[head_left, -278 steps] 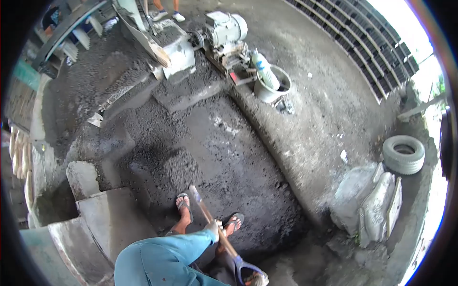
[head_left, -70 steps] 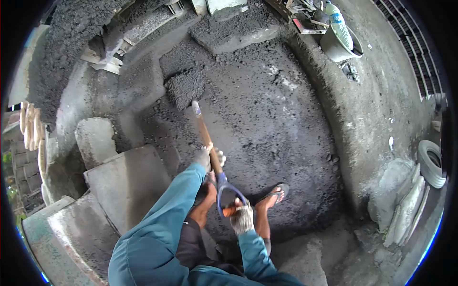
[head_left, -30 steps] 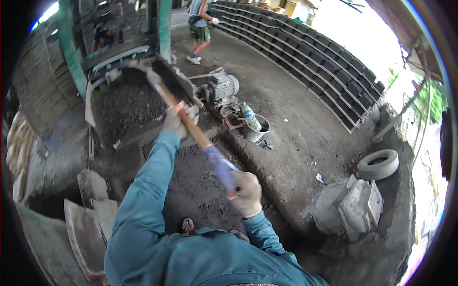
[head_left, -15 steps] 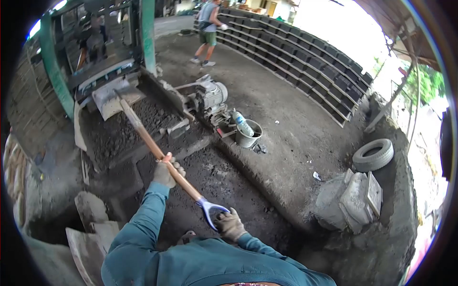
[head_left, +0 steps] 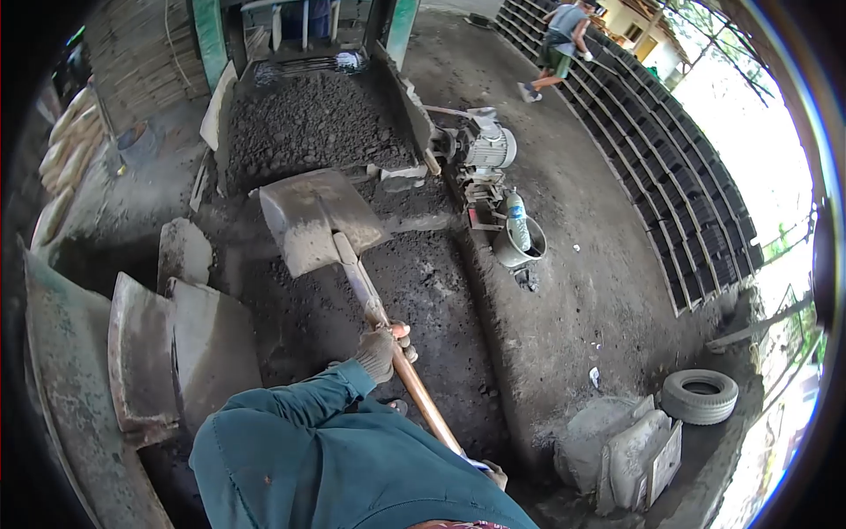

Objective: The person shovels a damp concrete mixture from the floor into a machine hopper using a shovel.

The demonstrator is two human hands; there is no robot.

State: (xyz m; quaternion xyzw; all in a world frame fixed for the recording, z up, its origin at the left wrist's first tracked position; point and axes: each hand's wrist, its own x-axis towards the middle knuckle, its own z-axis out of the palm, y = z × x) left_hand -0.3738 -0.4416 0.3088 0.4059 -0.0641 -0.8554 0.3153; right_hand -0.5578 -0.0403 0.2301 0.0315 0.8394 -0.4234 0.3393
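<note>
Block stack (head_left: 652,167) right of the motor (head_left: 489,148), dark heap (head_left: 317,123) to its left! Here's the shovel (head_left: 313,216), lower left of the motor, blade facing up. Bucket (head_left: 518,250) just below the motor. Left hand (head_left: 379,354) wraps the shovel's shaft; right hand (head_left: 496,477), at the lower end, mostly hidden, grip can't be told.

The shovel blade (head_left: 313,219) looks like worn metal, mostly matt with a dull grey smear on it, and the handle (head_left: 414,381) is smooth brown wood with a slight sheen. The glove on the left hand (head_left: 381,353) is knitted cloth, pretty grubby, and the sleeve (head_left: 328,394) is matt teal cloth. Far side, the dark heap (head_left: 326,119) is rough, crumbly and matt. Over on the right, the bottle (head_left: 518,220) is clear, shiny plastic, and the tire (head_left: 699,397) is matt grey rubber.
</note>
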